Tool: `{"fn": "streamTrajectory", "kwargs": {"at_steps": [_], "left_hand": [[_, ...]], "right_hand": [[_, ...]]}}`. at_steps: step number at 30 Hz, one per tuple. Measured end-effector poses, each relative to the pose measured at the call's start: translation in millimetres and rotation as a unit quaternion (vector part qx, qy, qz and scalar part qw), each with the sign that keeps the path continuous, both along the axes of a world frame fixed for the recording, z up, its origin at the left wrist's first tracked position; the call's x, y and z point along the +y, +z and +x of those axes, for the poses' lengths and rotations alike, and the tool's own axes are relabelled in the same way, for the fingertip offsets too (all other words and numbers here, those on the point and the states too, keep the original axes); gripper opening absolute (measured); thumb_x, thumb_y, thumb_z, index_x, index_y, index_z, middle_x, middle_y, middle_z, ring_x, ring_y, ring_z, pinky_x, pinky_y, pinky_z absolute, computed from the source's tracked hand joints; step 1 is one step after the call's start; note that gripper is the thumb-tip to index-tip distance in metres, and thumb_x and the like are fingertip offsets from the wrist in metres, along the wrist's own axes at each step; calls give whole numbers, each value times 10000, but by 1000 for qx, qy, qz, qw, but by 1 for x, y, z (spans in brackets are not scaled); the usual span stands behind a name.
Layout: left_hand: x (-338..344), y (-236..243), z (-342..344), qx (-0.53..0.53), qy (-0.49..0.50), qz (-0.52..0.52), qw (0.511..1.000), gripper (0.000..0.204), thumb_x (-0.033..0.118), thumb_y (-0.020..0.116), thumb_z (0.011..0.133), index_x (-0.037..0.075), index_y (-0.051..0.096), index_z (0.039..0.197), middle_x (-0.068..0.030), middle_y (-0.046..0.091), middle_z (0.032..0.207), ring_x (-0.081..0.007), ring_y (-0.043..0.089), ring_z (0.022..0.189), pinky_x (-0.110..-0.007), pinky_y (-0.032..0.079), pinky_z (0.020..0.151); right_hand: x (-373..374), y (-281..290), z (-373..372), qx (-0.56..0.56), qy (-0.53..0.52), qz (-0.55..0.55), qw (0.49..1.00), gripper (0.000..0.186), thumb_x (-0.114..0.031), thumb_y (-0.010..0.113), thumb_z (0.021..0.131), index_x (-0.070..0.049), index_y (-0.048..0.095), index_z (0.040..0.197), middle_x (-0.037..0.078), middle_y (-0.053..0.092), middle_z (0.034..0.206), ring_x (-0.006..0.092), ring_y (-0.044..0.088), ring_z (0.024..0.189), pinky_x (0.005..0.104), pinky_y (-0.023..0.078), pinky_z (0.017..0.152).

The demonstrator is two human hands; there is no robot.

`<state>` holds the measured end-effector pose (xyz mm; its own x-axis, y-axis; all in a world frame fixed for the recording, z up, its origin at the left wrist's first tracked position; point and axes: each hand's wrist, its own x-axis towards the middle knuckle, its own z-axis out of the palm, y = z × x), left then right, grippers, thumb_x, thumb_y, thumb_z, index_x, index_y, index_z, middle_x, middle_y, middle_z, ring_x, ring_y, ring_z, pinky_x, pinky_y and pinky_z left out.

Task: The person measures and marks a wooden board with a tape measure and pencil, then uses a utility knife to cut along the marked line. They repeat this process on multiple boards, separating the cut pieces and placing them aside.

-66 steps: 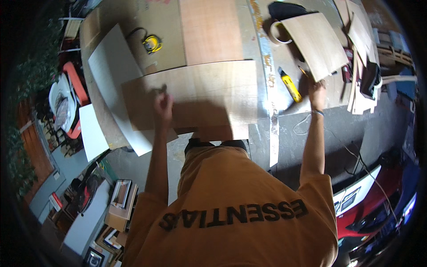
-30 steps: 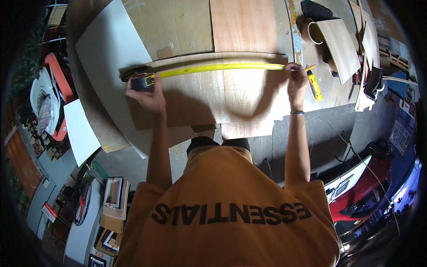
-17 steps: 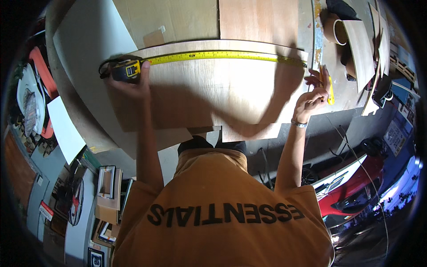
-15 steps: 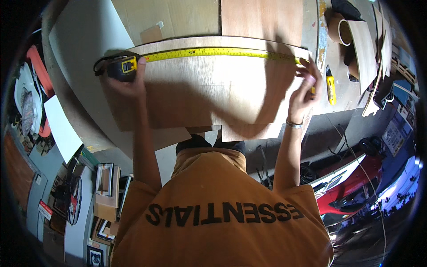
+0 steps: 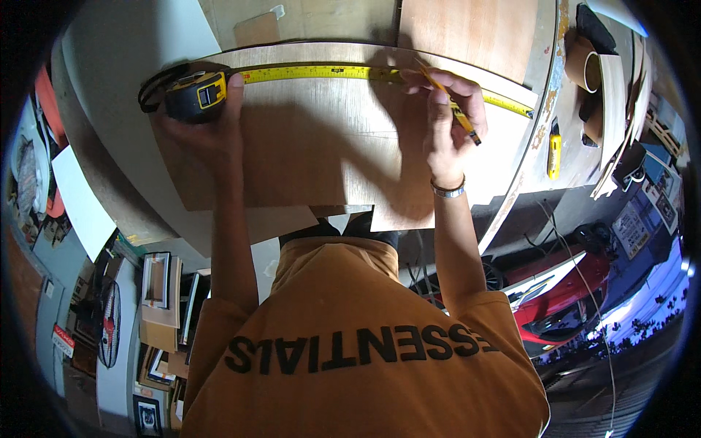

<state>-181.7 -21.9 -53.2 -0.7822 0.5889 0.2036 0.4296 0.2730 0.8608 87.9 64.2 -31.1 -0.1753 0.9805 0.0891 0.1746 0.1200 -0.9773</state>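
Observation:
My left hand (image 5: 215,137) is closed round the black and yellow case of a tape measure (image 5: 196,97), its thumb up beside the tape's mouth. The yellow tape blade (image 5: 307,71) runs out to the right along the far edge of a pale plywood board (image 5: 292,146), its end near the board's right corner. My right hand (image 5: 456,109) grips a yellow and black pencil (image 5: 464,125), its tip slanting toward the far edge. The right fingers rest at the blade, about two thirds along it, and cover a short part of it.
More plywood (image 5: 467,36) lies beyond the board. A yellow utility knife (image 5: 554,155) rests to the right, near a round brown tube (image 5: 582,66) and upright wood strips (image 5: 617,109). At the lower left are picture frames (image 5: 156,281) and a fan (image 5: 109,325); a red car (image 5: 558,299) stands lower right.
My right hand has moved left along the blade from its far end, and the pencil now points toward the board's far edge. My left hand still holds the tape measure.

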Motion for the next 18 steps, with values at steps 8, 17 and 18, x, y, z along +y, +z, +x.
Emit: {"fn": "streamTrajectory", "kwargs": {"at_steps": [8,17,18], "left_hand": [[-8,1,-3,23,-38,-69,997,868,230,945,733,-36,343,1299,-178,474,1227,-229,585,1078,-347,568,918],[-14,-4,-6,77,-59,-76,992,862,307,937,743,-26,356,1286,-163,485,1204,-239,590,1075,-352,582,908],[-14,-5,-7,91,-56,-82,991,856,319,935,745,-23,362,1281,-162,486,1204,-240,591,1075,-346,583,911]], "right_hand": [[-4,0,-31,-36,-11,7,999,83,38,646,865,9,662,942,62,687,801,104,621,663,236,500,633],[-4,-6,-43,-71,22,46,996,163,71,527,759,51,684,797,46,590,672,76,476,562,228,380,535],[-4,-6,-44,-73,21,45,996,164,70,525,758,53,684,794,49,592,672,79,479,562,229,380,533]]}}
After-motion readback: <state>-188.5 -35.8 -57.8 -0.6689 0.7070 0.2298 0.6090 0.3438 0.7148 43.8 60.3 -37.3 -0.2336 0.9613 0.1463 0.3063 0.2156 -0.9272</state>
